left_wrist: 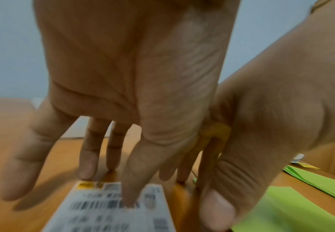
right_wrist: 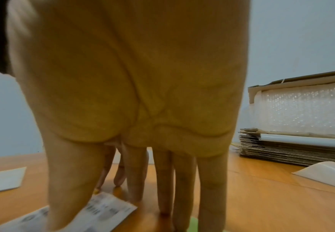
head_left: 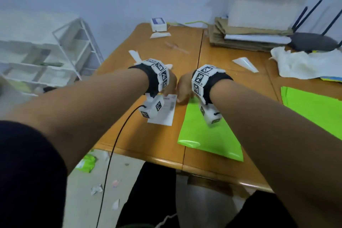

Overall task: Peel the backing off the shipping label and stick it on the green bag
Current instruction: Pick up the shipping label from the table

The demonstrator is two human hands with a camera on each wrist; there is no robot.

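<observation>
A: How many labels and bags?

B: 1 white rectangular paper shipping label (head_left: 163,111) with blurred barcodes lies flat on the orange-brown wooden table (head_left: 148,140), just left of 1 bright green flat plastic mailer bag (head_left: 205,135) near the front edge. A second stack of bright green plastic bags (head_left: 314,109) lies at the right, well apart.

A: And the hands?

B: 2. The left hand (head_left: 169,84) has its fingers (left_wrist: 89,157) spread and pointing down, the tips on the table at the label's far edge and the thumb on its printed face. The right hand (head_left: 185,89) also points straight fingers (right_wrist: 163,180) down beside it, between label and bag; its thumb overlaps the label's far corner. Neither hand curls round anything, though I cannot tell whether a corner is being lifted.

A: What else is around?

B: 4 white curled backing scraps (head_left: 245,64) are scattered on the table, 1 small white and blue box (head_left: 158,24) sits at the far edge, a stack of flattened brown cardboard (head_left: 246,38) holds a block of white bubble wrap (head_left: 266,7), and 1 dark router with antennas (head_left: 312,40) stands beside crumpled white paper (head_left: 303,65). The forearms hide part of the label and bag.

A: The room?

B: Pale blue-grey walls, a white wire shelf rack (head_left: 55,55) at the left, and paper litter plus a green wrapper (head_left: 85,163) on the grey floor.
</observation>
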